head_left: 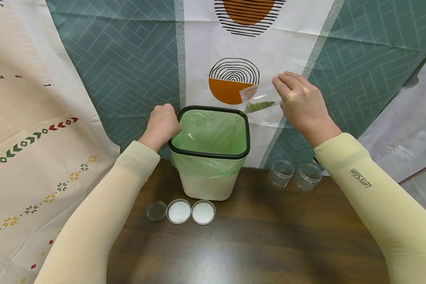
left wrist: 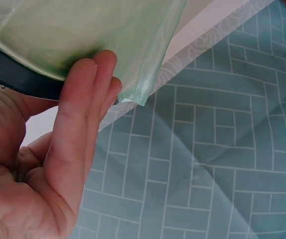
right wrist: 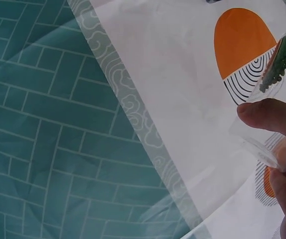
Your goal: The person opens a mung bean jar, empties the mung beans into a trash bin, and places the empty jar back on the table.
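Observation:
A cream trash bin (head_left: 207,185) with a black rim and a pale green liner stands upright on the table. My left hand (head_left: 163,122) grips its rim at the left; in the left wrist view the fingers (left wrist: 75,94) reach over the black rim onto the liner. Up to the right, my right hand (head_left: 301,100) pinches a clear plastic bag (head_left: 260,94) holding small green bits. The bag tilts, its free end low beside the bin's back right corner, and a few green bits show there. In the right wrist view the thumb (right wrist: 267,113) presses on the bag.
Three small round dishes stand in front of the bin: a clear one (head_left: 156,211) and two with white contents (head_left: 179,212) (head_left: 203,213). Two clear jars (head_left: 281,173) (head_left: 308,176) stand to the right. A patterned cloth (head_left: 127,59) hangs behind the dark wooden table (head_left: 269,244).

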